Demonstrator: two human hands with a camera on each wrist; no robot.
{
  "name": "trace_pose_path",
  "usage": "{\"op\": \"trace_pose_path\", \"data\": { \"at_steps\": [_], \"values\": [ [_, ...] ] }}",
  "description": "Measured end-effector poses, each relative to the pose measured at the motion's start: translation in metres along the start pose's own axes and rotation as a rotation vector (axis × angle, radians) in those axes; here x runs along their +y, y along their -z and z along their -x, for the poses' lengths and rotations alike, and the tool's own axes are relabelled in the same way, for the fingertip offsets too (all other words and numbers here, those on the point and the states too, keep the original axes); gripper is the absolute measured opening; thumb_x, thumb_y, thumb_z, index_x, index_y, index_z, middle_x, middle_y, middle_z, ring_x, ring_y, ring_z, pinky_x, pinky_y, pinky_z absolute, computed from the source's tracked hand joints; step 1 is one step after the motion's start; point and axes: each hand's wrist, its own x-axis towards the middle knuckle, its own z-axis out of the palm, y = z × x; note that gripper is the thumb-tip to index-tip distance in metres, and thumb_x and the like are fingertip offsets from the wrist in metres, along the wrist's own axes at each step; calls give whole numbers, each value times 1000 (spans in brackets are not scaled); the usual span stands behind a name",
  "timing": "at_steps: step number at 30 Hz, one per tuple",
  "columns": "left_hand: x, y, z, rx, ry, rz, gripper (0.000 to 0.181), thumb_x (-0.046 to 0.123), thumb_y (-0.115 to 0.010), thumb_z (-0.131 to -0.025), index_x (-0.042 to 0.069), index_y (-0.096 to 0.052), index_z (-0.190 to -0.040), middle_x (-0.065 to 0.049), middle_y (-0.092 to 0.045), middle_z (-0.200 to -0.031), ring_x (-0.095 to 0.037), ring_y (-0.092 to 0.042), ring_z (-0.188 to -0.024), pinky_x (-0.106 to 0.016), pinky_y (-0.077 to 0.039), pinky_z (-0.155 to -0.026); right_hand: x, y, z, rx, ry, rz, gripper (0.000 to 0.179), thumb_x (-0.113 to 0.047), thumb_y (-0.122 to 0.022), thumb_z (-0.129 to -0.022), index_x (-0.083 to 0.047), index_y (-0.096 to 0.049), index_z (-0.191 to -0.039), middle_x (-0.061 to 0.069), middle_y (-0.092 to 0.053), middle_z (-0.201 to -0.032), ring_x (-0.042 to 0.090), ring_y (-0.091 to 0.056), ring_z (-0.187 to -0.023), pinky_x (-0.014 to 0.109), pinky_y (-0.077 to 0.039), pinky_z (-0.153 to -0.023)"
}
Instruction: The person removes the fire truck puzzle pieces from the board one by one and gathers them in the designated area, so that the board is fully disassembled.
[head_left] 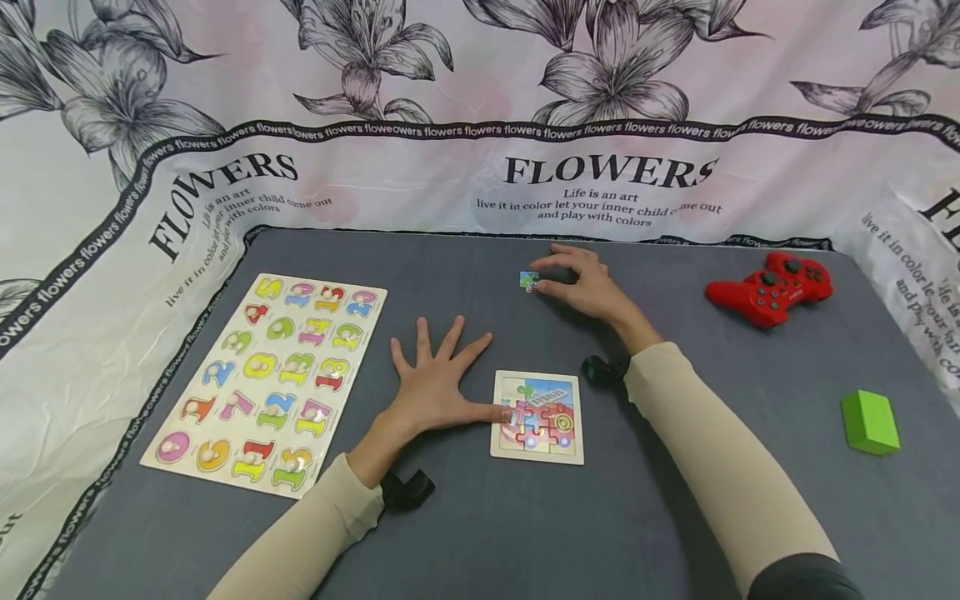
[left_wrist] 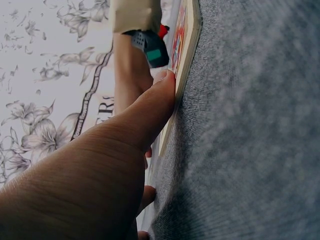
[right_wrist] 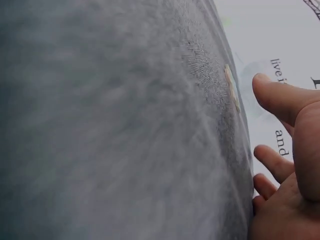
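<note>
Splaying all five digits of the left hand [head_left: 435,396] wide and resting its thumb on the left edge of the puzzle tray [head_left: 536,456]. Poising the right hand [head_left: 581,282] near the far edge of the counter [head_left: 450,533], bending its thumb and fingers loosely apart just beside a loose puzzle piece [head_left: 528,281]; leaving unclear any contact between thumb tip and piece. Locating that piece flat on the counter, beyond the tray, as a thin tile printed in green and blue. Enclosing glossy interlocked pieces [head_left: 551,425] within a pale, square, wood-like rim. Contrasting grey, cloth-textured counter surface with creased, flower-printed sheeting [head_left: 420,179] behind. Flanking the left hand with a slanted, pale number board [head_left: 257,387], bearing bright, knobbed numerals [head_left: 260,365]. Including, at the right, a smooth, rounded red game controller [head_left: 772,287] and a flat-faced green block [head_left: 870,422].
</note>
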Motion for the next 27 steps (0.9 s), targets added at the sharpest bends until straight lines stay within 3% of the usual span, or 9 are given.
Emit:
{"op": "trace_pose_path", "data": {
  "at_steps": [5, 9, 15, 20, 27],
  "values": [
    [2, 1, 1, -5, -6, 9, 112, 81, -74, -68, 41, -26, -161, -2, -3, -174, -49, 21, -154, -80, 15, -110, 1, 3, 16, 1, 95, -107, 36, -15, -72, -96, -6, -69, -131, 21, -40, -160, 39, -26, -154, 64, -16, -123],
    [1, 4, 1, -1, -19, 19, 111, 79, -74, -69, 39, -27, -161, -4, -2, -174, -50, 21, -153, -80, 15, -111, -6, 4, 31, -22, 148, -131, 34, -11, -72, -95, -6, -70, -128, 21, -45, -157, 38, -33, -152, 62, -20, -123],
    [0, 6, -3, 21, -67, 33, 105, 76, -75, -71, 37, -34, -159, -8, -3, -174, -51, 20, -154, -77, 14, -114, -29, 0, 67, -149, 198, -56, 31, -15, -75, -94, -12, -73, -125, 18, -51, -152, 38, -37, -145, 63, -25, -117],
    [1, 4, -3, 35, -146, 81, 83, 69, -78, -75, 33, -50, -144, -11, -5, -173, -54, 17, -153, -75, 12, -116, -44, -13, 93, -236, 239, -4, 26, -19, -77, -92, -19, -76, -119, 13, -55, -148, 33, -39, -135, 58, -27, -108],
    [0, 1, -2, 18, -192, 116, 61, 64, -79, -78, 32, -58, -125, -11, -9, -173, -53, 18, -153, -75, 12, -116, -55, -21, 107, -301, 252, 86, 26, -17, -75, -91, -27, -77, -115, 13, -51, -153, 34, -33, -138, 59, -23, -105]
  ]
}}
